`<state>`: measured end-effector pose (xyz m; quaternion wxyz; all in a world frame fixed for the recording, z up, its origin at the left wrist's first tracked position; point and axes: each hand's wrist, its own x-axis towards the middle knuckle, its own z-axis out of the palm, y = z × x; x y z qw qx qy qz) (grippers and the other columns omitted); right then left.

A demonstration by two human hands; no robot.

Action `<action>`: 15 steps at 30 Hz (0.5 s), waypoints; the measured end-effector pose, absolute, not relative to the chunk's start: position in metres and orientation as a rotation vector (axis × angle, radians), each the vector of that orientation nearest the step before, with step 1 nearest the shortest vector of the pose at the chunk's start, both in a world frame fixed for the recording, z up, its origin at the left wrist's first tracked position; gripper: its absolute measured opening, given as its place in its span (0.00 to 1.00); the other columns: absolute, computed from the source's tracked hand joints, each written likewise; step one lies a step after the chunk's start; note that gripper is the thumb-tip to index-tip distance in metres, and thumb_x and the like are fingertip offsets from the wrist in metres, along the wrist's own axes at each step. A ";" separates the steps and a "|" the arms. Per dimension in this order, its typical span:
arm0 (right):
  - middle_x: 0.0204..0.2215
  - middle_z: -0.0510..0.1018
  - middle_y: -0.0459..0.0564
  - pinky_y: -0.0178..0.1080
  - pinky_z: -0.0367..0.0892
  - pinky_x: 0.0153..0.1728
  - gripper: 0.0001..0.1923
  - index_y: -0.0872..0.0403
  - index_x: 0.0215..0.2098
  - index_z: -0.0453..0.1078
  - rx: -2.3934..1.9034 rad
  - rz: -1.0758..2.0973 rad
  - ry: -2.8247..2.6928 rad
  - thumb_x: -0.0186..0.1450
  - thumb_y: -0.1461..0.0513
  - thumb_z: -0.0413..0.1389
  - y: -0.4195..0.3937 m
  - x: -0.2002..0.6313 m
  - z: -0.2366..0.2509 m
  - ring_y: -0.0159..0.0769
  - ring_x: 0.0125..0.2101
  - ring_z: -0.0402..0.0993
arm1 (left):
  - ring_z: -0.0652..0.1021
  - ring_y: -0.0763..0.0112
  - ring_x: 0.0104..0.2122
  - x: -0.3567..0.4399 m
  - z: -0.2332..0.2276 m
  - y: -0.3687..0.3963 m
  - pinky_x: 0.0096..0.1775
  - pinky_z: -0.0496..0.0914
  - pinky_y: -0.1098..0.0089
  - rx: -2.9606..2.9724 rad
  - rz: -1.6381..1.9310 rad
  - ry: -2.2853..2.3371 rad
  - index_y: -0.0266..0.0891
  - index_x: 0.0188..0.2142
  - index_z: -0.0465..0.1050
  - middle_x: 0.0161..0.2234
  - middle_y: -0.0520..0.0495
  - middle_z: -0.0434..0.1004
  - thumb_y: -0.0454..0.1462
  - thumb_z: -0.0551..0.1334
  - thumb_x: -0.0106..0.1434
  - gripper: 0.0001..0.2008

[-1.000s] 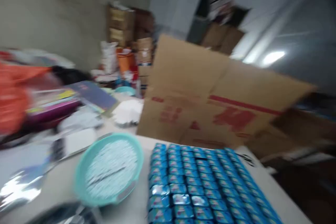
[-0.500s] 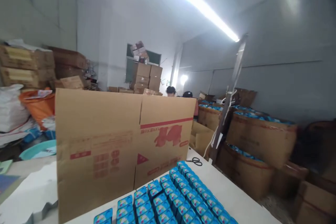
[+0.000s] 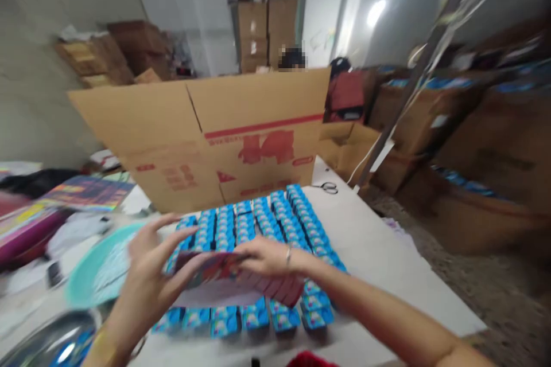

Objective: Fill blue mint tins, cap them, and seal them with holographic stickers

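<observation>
Over the rows of small blue packs (image 3: 245,223) on the white table, a printed sheet (image 3: 215,266) is held, dark and colourful on top with a pale underside; blur hides its exact kind. My right hand (image 3: 262,255), with a band at the wrist, pinches it from the right along its far edge. At its left end is my left hand (image 3: 155,264), fingers stretched and spread, the thumb overlapping the sheet's edge. Whether that thumb presses on the sheet is unclear.
A big cardboard panel (image 3: 258,103) stands behind the packs. Black scissors (image 3: 329,187) lie at right. A turquoise basin (image 3: 81,275) and a metal bowl (image 3: 21,344) are at left. A slanted post (image 3: 400,109) and cartons (image 3: 473,200) stand beyond; two people are behind the panel.
The view has tilted down toward the table. Both my hands and the printed sheet have come into view over the blue packs; none of them showed before.
</observation>
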<state>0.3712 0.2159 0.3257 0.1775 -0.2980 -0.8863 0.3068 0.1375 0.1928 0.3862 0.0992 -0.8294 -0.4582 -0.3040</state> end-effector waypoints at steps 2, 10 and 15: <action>0.35 0.81 0.48 0.31 0.67 0.35 0.13 0.56 0.39 0.75 -0.825 1.161 -2.423 0.67 0.58 0.51 0.221 0.425 0.321 0.33 0.35 0.75 | 0.74 0.61 0.43 0.188 0.381 0.195 0.47 0.68 0.59 -2.745 -0.774 -1.451 0.47 0.41 0.75 0.42 0.46 0.76 0.48 0.59 0.61 0.14; 0.20 0.62 0.40 0.31 0.55 0.24 0.16 0.55 0.23 0.61 -0.971 1.441 -2.386 0.62 0.55 0.54 0.279 0.559 0.283 0.27 0.23 0.57 | 0.73 0.69 0.30 0.289 0.320 0.256 0.35 0.66 0.70 -3.026 -0.590 -1.742 0.40 0.30 0.72 0.28 0.48 0.75 0.45 0.55 0.63 0.13; 0.19 0.59 0.39 0.32 0.53 0.24 0.15 0.55 0.22 0.60 -0.981 1.578 -2.395 0.64 0.57 0.52 0.321 0.564 0.223 0.27 0.22 0.54 | 0.74 0.60 0.42 0.327 0.253 0.294 0.50 0.64 0.61 -3.025 -0.464 -1.568 0.43 0.46 0.73 0.41 0.43 0.77 0.43 0.60 0.60 0.15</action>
